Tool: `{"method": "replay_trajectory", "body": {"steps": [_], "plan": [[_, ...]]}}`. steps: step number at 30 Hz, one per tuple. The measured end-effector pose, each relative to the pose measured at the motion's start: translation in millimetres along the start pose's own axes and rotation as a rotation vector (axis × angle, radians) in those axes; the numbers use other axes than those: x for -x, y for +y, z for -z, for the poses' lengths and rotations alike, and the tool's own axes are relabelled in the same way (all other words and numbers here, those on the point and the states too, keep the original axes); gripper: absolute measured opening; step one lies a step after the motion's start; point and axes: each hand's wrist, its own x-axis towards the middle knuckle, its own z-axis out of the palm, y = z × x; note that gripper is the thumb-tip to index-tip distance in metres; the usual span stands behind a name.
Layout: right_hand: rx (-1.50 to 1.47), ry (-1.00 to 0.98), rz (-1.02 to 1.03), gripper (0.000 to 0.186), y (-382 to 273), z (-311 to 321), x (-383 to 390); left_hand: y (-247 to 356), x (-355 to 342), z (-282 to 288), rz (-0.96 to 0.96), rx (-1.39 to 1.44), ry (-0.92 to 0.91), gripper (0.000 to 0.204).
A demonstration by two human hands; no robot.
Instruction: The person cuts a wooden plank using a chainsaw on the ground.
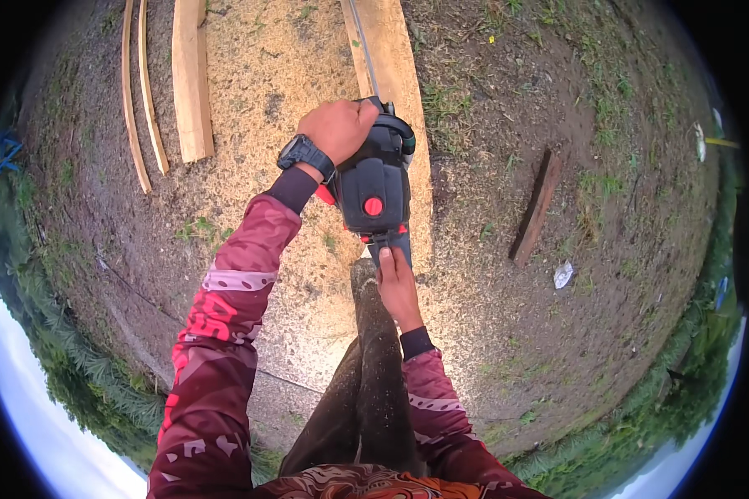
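A black chainsaw (374, 187) with red buttons is in the middle of the view, over a long pale wooden board (391, 46), its bar (360, 46) pointing away from me along the board. My left hand (341, 130), with a black watch on the wrist, grips the handle at the front of the saw. My right hand (397, 287) is closed on the rear handle below the saw's body. My trousered leg (374, 366) reaches up under the rear of the saw; whether it touches the board is hard to tell.
A thick timber piece (191, 91) and two thin strips (150, 116) lie at upper left on sawdust-covered ground (275, 75). A dark brown plank (534, 208) and a crumpled white scrap (563, 275) lie to the right. Vegetation (75, 349) rims the view.
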Motion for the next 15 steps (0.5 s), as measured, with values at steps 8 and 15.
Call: {"method": "replay_trajectory", "body": {"steps": [8, 15], "plan": [[-0.034, 0.007, -0.014, 0.047, -12, -2, -10, 0, -15, 8, 0.028, -0.053, -0.086, 0.053], [0.008, -0.015, -0.018, 0.047, -31, -6, -29, -7, -41, 18, 0.005, -0.062, -0.065, 0.053]]}}
